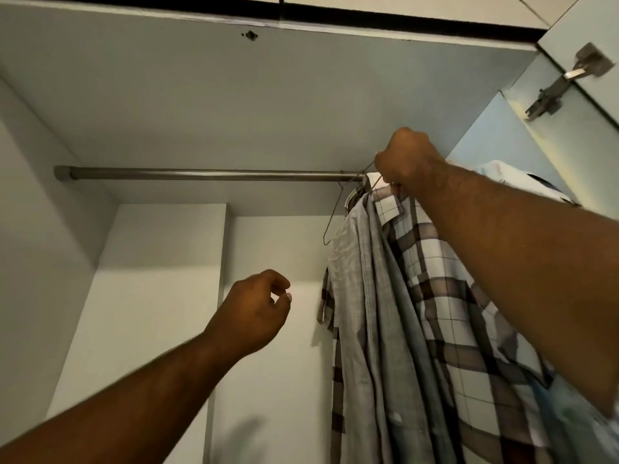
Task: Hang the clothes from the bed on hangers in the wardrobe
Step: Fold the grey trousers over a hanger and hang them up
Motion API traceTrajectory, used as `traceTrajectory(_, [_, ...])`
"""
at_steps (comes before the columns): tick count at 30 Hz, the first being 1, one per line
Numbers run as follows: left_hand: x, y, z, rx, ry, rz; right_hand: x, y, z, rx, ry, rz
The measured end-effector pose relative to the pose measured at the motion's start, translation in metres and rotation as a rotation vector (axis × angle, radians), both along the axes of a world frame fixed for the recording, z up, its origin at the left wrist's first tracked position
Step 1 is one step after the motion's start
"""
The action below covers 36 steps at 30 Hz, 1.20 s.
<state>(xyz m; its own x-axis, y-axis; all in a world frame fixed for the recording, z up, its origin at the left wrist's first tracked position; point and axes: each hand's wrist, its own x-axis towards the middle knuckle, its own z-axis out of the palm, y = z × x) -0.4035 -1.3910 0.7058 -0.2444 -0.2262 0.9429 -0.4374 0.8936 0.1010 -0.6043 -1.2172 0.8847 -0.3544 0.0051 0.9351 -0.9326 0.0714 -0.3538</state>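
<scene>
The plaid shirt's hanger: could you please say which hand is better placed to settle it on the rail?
Right hand: it grips the wire hanger by the rail; the left hand is lower, empty, well aside.

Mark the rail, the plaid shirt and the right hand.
rail (207, 174), head view, bare middle of the bar.
plaid shirt (445, 313), head view, front panel.
right hand (407, 159), head view, back of the hand.

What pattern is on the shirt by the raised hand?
The shirt has brown-and-white checks, clearest in the head view.
</scene>
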Motion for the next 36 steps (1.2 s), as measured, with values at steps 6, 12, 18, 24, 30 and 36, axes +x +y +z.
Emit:
traceTrajectory(6, [0.014, 0.005, -0.002, -0.007, 0.025, 0.033, 0.015, 0.005, -0.031, -0.068, 0.102, -0.270])
traceTrajectory(12, [0.034, 0.008, -0.012, -0.035, -0.005, 0.165, 0.071, -0.031, -0.070, -0.267, 0.504, -0.220])
traceTrajectory(18, [0.084, 0.037, -0.024, -0.157, -0.126, 0.557, 0.121, -0.086, -0.112, -0.224, 0.435, 0.370])
traceTrajectory(24, [0.155, 0.095, -0.044, -0.208, -0.272, 1.011, 0.170, -0.119, -0.173, -0.261, 0.409, 0.852])
traceTrajectory(30, [0.225, 0.198, -0.131, -0.055, -0.380, 1.321, 0.256, -0.093, -0.279, -0.170, 0.518, 1.300])
traceTrajectory(36, [0.269, 0.361, -0.222, 0.183, -0.428, 1.668, 0.343, 0.002, -0.382, -0.143, 0.627, 1.710])
